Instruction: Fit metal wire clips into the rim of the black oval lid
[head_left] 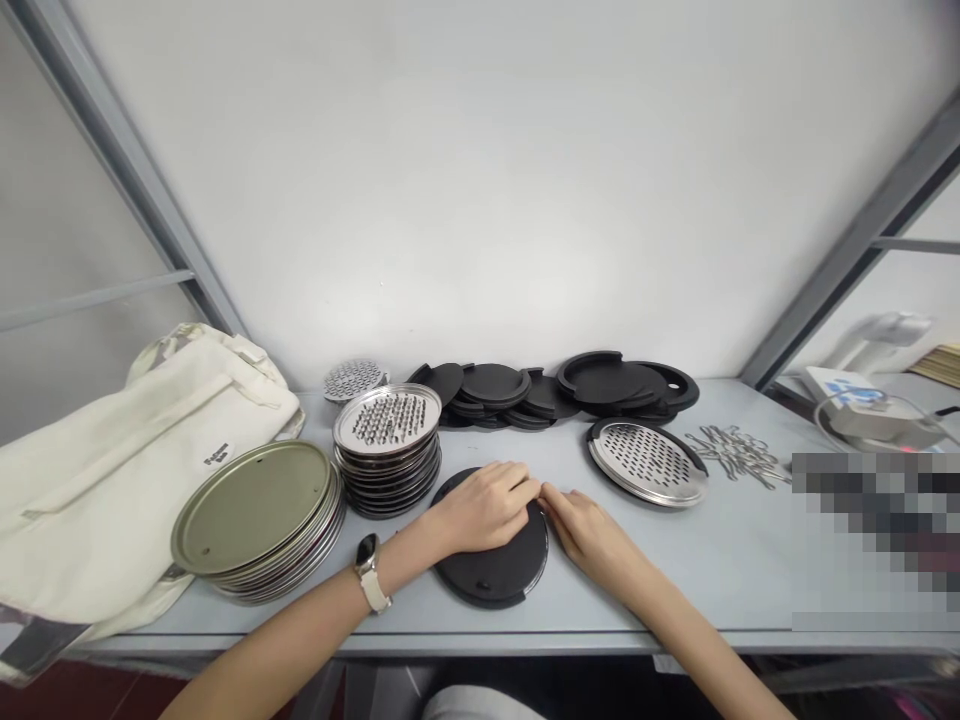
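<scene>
A black round plate [491, 573] with a shiny edge lies flat on the table in front of me. My left hand [487, 508] rests across its top, fingers curled toward the right rim. From the other side, my right hand [583, 525] pinches that rim, and the fingertips of both hands meet there. Exactly what lies under the fingertips is hidden. To the left is a stack of round plates topped by a metal grater disc [388, 418]. On the right lies another round metal grater disc [649, 462] with black rim pieces.
Olive-green round plates [259, 505] are stacked at the left, beside a cream bag [150, 450]. Black round parts [491, 385] lie along the wall, near a smaller perforated metal disc [354, 380]. Small metal clips [739, 452] are heaped at the right.
</scene>
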